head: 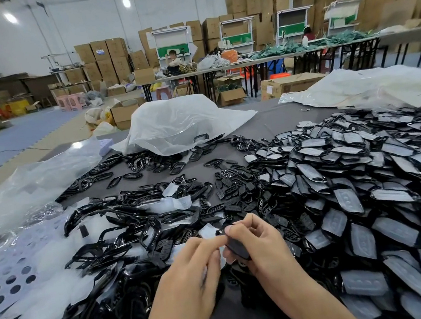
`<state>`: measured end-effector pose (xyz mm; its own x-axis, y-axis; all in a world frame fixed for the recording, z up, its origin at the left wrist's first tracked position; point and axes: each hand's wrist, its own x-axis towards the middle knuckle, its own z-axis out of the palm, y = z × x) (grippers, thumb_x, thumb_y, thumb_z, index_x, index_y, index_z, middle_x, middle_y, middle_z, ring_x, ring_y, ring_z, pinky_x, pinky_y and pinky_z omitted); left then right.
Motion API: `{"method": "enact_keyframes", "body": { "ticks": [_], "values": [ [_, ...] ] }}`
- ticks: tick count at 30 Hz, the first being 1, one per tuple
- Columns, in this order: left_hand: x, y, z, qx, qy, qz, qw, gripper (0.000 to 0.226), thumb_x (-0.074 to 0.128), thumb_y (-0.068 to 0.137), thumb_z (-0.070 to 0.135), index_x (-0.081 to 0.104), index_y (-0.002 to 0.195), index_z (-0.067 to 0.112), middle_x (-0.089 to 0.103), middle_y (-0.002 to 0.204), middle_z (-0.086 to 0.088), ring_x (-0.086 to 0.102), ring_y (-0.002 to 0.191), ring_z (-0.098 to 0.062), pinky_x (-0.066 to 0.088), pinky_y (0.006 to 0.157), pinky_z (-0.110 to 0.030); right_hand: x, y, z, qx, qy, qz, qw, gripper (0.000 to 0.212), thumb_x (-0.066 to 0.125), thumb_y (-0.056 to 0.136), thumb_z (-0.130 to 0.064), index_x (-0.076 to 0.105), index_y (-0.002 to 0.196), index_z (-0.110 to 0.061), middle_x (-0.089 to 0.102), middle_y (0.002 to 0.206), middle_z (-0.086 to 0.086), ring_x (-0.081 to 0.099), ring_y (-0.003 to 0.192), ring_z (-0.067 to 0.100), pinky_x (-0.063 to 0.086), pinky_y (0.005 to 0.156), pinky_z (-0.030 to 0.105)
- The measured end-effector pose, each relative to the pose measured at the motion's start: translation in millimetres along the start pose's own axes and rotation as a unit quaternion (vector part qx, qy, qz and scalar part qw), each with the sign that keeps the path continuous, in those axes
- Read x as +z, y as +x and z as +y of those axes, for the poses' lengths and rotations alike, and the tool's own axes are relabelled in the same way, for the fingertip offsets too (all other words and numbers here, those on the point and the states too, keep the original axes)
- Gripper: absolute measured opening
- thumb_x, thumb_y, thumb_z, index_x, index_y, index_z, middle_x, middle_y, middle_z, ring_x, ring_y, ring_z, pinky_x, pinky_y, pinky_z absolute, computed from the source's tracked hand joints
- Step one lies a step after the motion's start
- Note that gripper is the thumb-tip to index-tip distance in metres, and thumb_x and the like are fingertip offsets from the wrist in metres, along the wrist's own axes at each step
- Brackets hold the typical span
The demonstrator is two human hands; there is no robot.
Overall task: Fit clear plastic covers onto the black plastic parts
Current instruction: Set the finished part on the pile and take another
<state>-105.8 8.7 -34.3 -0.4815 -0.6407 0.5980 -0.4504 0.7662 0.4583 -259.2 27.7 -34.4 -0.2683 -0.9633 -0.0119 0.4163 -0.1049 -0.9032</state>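
In the lower middle of the frame, the right hand (pixel 259 244) curls its fingers round a small black part (pixel 237 248), dark, matt and roughly oblong. The left hand (pixel 191 264) meets it from the left, thumb and forefinger pinching a clear cover (pixel 208 232), a thin, milky, see-through piece that touches the part's upper end. The fingers hide most of both pieces, so I cannot tell how far the cover sits on the part.

To the right, a big pile of covered parts (pixel 355 179) spreads over the desk (pixel 274 123), each black with a pale, frosted face. To the left lies a tangle of glossy black frames (pixel 123 239), mixed with loose clear pieces, and a pale sheet with round holes (pixel 7 277) is cut off by the left edge. Farther up, a crumpled plastic bag (pixel 180 123) covers more frames. Stacked cardboard boxes (pixel 108 57) line the blurred back wall.
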Motion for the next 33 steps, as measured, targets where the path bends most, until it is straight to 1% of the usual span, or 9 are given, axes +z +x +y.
{"method": "enact_keyframes", "body": {
  "ticks": [4,7,9,15,18,21,25,29,33],
  "values": [
    [3.0,-1.0,8.9,0.051,0.05,-0.061,0.996,0.029,0.048,0.092,0.03,0.061,0.115,0.042,0.059,0.097,0.019,0.058,0.073,-0.001,0.051,0.059,-0.02,-1.3,1.8,0.5,-0.009,0.006,0.026,1.0,0.043,0.066,0.088,-0.002,0.056,0.054,-0.027,0.06,0.061,0.004,0.059,0.055,0.015,0.05,0.054,0.024],
    [6.7,-4.1,15.6,0.056,0.027,-0.094,0.994,0.036,0.049,0.089,0.027,0.063,0.119,0.042,0.061,0.115,0.024,0.059,0.086,0.004,0.045,0.064,-0.005,-3.4,1.8,-0.7,0.002,0.035,0.024,0.999,0.043,0.065,0.088,-0.004,0.054,0.053,-0.027,0.061,0.06,0.005,0.061,0.053,0.018,0.051,0.051,0.026],
    [6.2,-4.2,15.6,0.049,0.006,-0.07,0.996,0.038,0.049,0.09,0.025,0.062,0.121,0.042,0.057,0.104,0.028,0.053,0.079,0.005,0.036,0.064,0.001,-4.5,2.3,-1.5,0.003,0.064,0.023,0.998,0.043,0.065,0.088,-0.003,0.054,0.054,-0.027,0.061,0.063,0.004,0.062,0.054,0.018,0.052,0.05,0.025],
    [1.5,-1.7,3.0,-0.084,-0.11,0.065,0.988,0.028,0.052,0.099,0.024,0.061,0.117,0.043,0.062,0.088,0.013,0.059,0.073,-0.01,0.043,0.063,-0.011,-5.6,1.0,-1.2,0.002,0.024,0.007,1.0,0.042,0.067,0.089,-0.006,0.056,0.054,-0.027,0.065,0.067,-0.002,0.066,0.058,0.015,0.056,0.06,0.025],
    [2.6,0.5,1.9,-0.15,-0.187,0.073,0.968,0.022,0.053,0.092,0.039,0.063,0.11,0.048,0.065,0.086,0.01,0.062,0.069,-0.011,0.048,0.059,-0.015,0.4,-2.4,0.9,0.016,0.016,-0.036,0.999,0.03,0.073,0.088,-0.011,0.06,0.064,-0.024,0.068,0.076,0.004,0.067,0.062,0.019,0.056,0.061,0.026],
    [4.4,4.1,2.0,-0.172,-0.231,0.055,0.956,0.022,0.061,0.093,0.026,0.067,0.101,0.046,0.069,0.081,0.005,0.066,0.067,-0.01,0.051,0.062,-0.014,4.6,-4.8,6.0,0.001,-0.003,-0.088,0.996,0.015,0.078,0.085,-0.022,0.068,0.074,-0.023,0.073,0.086,0.01,0.069,0.07,0.019,0.057,0.066,0.027],
    [2.0,8.2,-6.4,-0.207,-0.228,0.079,0.948,0.027,0.063,0.093,0.016,0.07,0.088,0.042,0.069,0.076,0.0,0.063,0.064,-0.016,0.05,0.059,-0.022,1.4,-5.8,7.7,-0.057,-0.112,-0.085,0.988,0.013,0.076,0.088,-0.02,0.076,0.099,-0.027,0.076,0.089,0.006,0.073,0.074,0.019,0.057,0.069,0.025],
    [1.3,7.8,-14.4,-0.226,-0.225,0.086,0.944,0.027,0.062,0.095,0.015,0.072,0.084,0.038,0.068,0.072,-0.001,0.06,0.061,-0.016,0.044,0.054,-0.013,-1.6,-10.3,8.6,-0.138,-0.358,-0.076,0.92,0.034,0.069,0.089,-0.038,0.063,0.119,-0.051,0.072,0.084,-0.02,0.068,0.063,0.006,0.053,0.068,0.019],
    [1.5,7.4,-11.3,-0.228,-0.222,0.082,0.945,0.029,0.061,0.095,0.02,0.07,0.088,0.047,0.069,0.075,0.0,0.061,0.064,-0.02,0.048,0.058,-0.019,-3.0,-13.7,4.9,-0.148,-0.403,-0.072,0.9,0.031,0.064,0.09,-0.044,0.059,0.119,-0.055,0.073,0.08,-0.01,0.065,0.061,0.021,0.056,0.067,0.033]
  ]
}}
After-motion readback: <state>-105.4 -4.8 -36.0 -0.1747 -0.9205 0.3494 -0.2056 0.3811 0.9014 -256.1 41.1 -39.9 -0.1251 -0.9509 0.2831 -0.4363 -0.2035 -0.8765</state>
